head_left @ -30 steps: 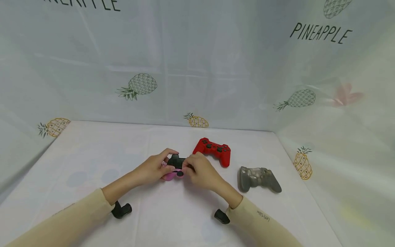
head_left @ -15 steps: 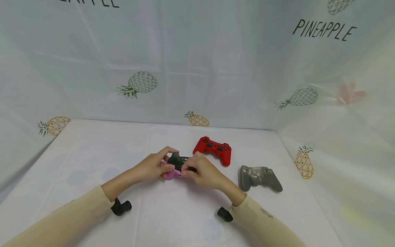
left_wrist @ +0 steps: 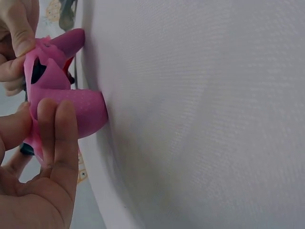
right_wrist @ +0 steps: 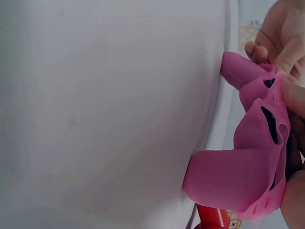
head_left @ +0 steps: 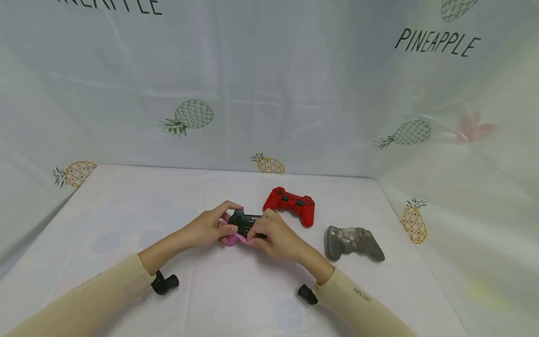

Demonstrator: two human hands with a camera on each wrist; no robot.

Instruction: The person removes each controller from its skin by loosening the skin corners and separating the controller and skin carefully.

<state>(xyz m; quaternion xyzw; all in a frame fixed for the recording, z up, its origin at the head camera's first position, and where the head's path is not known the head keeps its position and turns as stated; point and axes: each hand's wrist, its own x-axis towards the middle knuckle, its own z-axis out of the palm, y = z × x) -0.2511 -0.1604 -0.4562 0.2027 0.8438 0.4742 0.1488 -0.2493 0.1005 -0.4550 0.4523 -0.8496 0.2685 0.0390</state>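
A black game controller (head_left: 239, 223) sits partly inside a pink rubbery cover (right_wrist: 228, 176) with dark openings. My left hand (head_left: 210, 228) grips its left side, thumb on the near edge and fingers round the cover. The right hand (head_left: 273, 234) pinches the cover's near edge between thumb and fingers, hiding the controller's right half. In the left wrist view, the pink cover (left_wrist: 71, 107) points its two rounded handle ends toward the white table surface. The cover's rim looks stretched and folded along the controller in the right wrist view.
Just behind the right hand lies a red game controller (head_left: 291, 204). A grey controller-shaped piece (head_left: 353, 244) rests farther right. White cloth covers the table (head_left: 139, 206), and a pineapple-print curtain (head_left: 294, 93) hangs behind and at the sides. Black wrist devices (head_left: 165, 283) sit at both sleeves.
The right hand has shifted slightly down toward the near edge, drawing the pink cover's edge with it. More of the black controller's face shows now. The left hand keeps its hold.
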